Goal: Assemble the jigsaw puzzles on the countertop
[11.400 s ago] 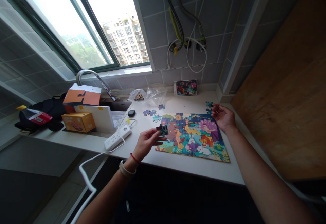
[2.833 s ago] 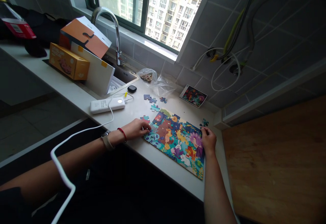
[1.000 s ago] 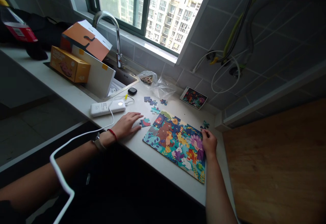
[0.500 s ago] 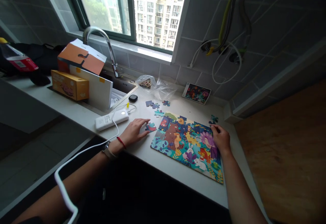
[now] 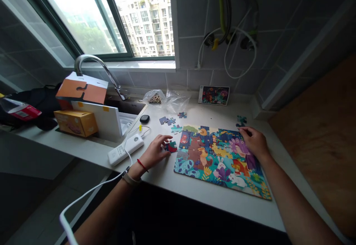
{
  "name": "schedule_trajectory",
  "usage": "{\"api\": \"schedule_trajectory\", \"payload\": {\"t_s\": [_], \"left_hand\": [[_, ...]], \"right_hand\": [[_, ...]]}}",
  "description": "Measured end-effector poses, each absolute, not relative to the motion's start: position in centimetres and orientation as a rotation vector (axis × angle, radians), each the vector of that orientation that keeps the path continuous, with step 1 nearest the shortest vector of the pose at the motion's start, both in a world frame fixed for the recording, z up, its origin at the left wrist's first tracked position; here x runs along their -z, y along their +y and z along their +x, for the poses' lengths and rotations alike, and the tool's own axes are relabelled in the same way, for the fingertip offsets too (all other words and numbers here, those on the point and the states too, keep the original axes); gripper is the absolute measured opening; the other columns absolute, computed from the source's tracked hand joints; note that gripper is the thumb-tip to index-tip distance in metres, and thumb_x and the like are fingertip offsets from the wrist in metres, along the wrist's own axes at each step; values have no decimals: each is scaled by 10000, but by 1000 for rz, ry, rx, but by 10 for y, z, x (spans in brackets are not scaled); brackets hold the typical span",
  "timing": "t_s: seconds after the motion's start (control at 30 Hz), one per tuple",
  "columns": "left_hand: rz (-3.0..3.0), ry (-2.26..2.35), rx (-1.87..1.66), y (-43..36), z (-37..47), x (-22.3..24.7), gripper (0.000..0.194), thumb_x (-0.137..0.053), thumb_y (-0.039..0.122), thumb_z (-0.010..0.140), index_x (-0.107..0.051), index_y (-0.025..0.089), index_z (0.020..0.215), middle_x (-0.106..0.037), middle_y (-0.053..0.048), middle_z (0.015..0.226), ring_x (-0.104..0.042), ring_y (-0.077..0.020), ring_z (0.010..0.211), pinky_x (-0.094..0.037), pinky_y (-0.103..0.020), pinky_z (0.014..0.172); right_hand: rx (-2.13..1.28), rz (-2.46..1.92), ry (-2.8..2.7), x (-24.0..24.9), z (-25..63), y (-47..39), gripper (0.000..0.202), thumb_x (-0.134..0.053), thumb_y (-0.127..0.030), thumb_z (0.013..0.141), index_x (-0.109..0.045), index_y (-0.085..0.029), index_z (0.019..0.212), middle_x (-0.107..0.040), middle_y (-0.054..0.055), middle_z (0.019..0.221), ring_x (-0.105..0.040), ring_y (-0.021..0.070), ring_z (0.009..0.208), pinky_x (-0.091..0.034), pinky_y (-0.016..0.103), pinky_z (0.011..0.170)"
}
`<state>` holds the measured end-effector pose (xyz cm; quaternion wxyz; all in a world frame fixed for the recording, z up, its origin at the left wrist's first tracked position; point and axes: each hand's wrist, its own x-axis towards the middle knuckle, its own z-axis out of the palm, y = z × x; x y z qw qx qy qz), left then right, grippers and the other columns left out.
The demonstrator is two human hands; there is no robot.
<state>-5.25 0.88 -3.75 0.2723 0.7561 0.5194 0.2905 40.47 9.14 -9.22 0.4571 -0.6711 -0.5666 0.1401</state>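
A white counter [image 5: 161, 176] is running across the frame under gray tiles [image 5: 191, 22], and a bright window [image 5: 91, 18] is shining at upper left, above a tap [image 5: 89, 57]. The animal puzzle [image 5: 222, 159] is lying at lower right, and beside its left edge your left hand [image 5: 154, 151] is curving its thumb and finger around a loose red piece [image 5: 172, 147], but I can't tell if they're squeezing it. Your right hand [image 5: 256, 143] is curling at the puzzle's top right corner, near dark green pieces [image 5: 241, 120], and I can't tell if it's pinching anything.
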Motion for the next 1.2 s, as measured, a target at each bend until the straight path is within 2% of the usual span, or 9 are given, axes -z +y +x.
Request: {"api": "schedule_trajectory", "payload": {"t_s": [0.07,0.23,0.43,0.6,0.73,1.0,1.2], "left_hand": [[1994,1391,-815,7,-51,36,479,-739,154,805,-680,233,1274,-665,-70,1115,-683,-152,800,-585,-254,640],[1825,1399,-864,5,-44,35,307,-753,339,869,-746,198,1141,-745,-55,924,-716,-177,765,-599,-271,655],[1682,1410,-954,6,-34,26,404,-712,482,924,-759,174,1181,-781,-51,807,-703,-177,663,-580,-267,569],[1699,1393,-904,8,-25,22,424,-690,514,922,-812,170,1138,-784,-53,770,-678,-166,601,-562,-261,556],[1738,1423,-836,4,-13,28,369,-682,496,932,-826,184,1066,-782,-45,736,-696,-177,583,-565,-270,573],[1847,1485,-900,1,-6,41,249,-675,444,949,-772,228,1028,-800,-33,810,-750,-199,714,-566,-270,631],[1919,1346,-832,22,-10,39,324,-631,486,987,-791,205,967,-808,-55,874,-756,-217,793,-596,-299,732]], "right_hand": [[-331,-1647,-1405,93,404,92,333,-638,-540,805,-801,-252,846,-825,92,913,-749,317,867,-549,393,781],[-325,-1643,-1411,92,403,92,317,-617,-508,792,-805,-259,847,-828,91,927,-752,324,872,-549,396,775],[-331,-1629,-1403,92,403,92,270,-632,-470,803,-802,-265,849,-828,81,932,-754,314,885,-556,385,786],[-351,-1638,-1391,92,402,92,247,-633,-446,799,-799,-268,846,-828,81,958,-757,327,935,-558,409,839],[-361,-1633,-1396,91,402,93,235,-633,-433,791,-799,-272,832,-829,83,950,-755,332,925,-557,411,829],[-355,-1628,-1393,92,401,93,264,-626,-454,799,-801,-258,829,-828,82,929,-749,310,888,-553,395,812],[-344,-1627,-1394,92,401,93,257,-632,-436,792,-802,-248,835,-829,84,935,-751,309,890,-549,387,808]]}}
